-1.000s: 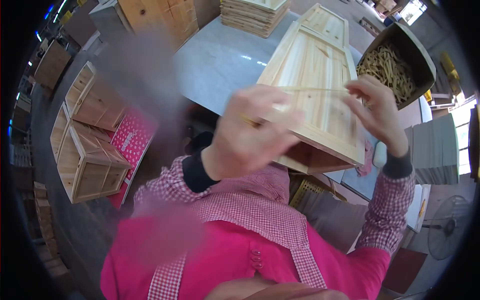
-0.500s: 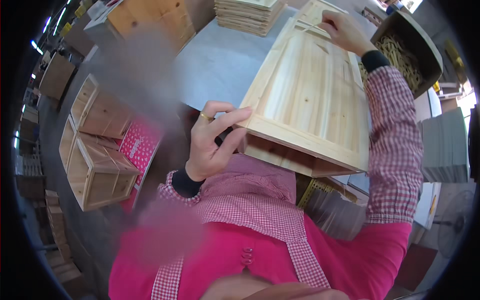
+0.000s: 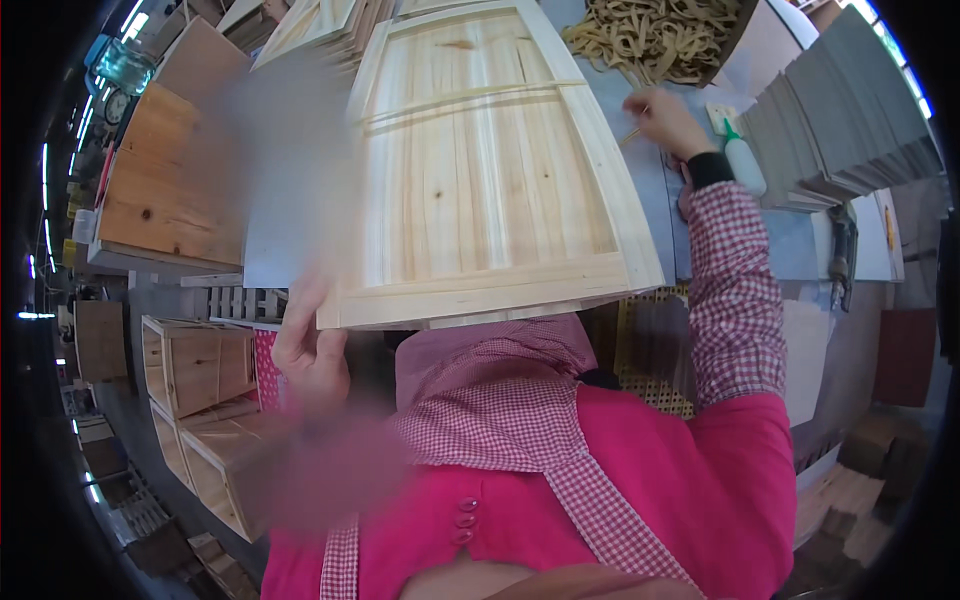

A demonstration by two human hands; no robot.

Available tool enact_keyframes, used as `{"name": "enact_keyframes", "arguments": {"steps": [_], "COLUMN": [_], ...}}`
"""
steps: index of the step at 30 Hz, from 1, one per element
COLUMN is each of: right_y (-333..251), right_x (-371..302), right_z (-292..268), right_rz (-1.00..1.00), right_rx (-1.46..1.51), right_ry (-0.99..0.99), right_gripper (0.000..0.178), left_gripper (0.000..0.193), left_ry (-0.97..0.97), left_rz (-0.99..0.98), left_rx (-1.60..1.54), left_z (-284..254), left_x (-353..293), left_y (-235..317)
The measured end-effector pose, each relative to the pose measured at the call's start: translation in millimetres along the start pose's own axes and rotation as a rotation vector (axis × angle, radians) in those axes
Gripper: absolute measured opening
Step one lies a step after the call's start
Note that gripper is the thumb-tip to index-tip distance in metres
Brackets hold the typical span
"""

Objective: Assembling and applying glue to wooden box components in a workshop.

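Note:
A pale wooden box [image 3: 490, 190] with a framed panel on top lies before me, one end toward my body. A thin tan rubber band [image 3: 470, 97] runs across the panel toward its far end. My left hand [image 3: 312, 345] grips the box's near left corner; a blurred smudge in the picture hides part of it. Off the box's right side, my right hand [image 3: 665, 122] is closed in a pinch, with a thin tan strand, seemingly another rubber band, at its fingertips. Beyond that hand lies a heap of tan rubber bands [image 3: 655, 40] in a bin.
A green-tipped white glue bottle [image 3: 743, 165] stands right of my right hand, near stacked grey boards [image 3: 840, 110]. Stacked wooden panels [image 3: 330, 30] lie at the far left. An orange-brown wooden box [image 3: 170, 190] and open wooden boxes [image 3: 200, 365] are to the left.
My right hand has left the box's far end and moved to its right side, near the rubber bands. The box has swung left in view; a band now lies across its panel.

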State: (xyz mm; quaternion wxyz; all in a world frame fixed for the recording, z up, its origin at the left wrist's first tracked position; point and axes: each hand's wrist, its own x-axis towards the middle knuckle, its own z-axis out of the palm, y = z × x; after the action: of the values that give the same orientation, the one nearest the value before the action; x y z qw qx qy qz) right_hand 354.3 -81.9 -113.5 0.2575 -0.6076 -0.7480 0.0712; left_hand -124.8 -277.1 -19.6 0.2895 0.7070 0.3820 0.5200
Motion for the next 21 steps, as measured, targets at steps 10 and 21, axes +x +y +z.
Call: {"name": "enact_keyframes", "arguments": {"steps": [10,21], "right_y": [-51,-216], "right_x": [-65,-296], "right_z": [14,-30], "right_rz": [0.263,0.28], "right_rx": [0.068,0.541], "right_ry": [0.159,0.063], "right_gripper": [0.016,0.009], "left_gripper": [0.038,0.037], "left_ry": [0.139,-0.598], "left_rz": [-0.117,-0.176], "left_rx": [-0.003,-0.358], "left_z": [12,23], "left_x": [-27,-127], "left_y": [22,20]}}
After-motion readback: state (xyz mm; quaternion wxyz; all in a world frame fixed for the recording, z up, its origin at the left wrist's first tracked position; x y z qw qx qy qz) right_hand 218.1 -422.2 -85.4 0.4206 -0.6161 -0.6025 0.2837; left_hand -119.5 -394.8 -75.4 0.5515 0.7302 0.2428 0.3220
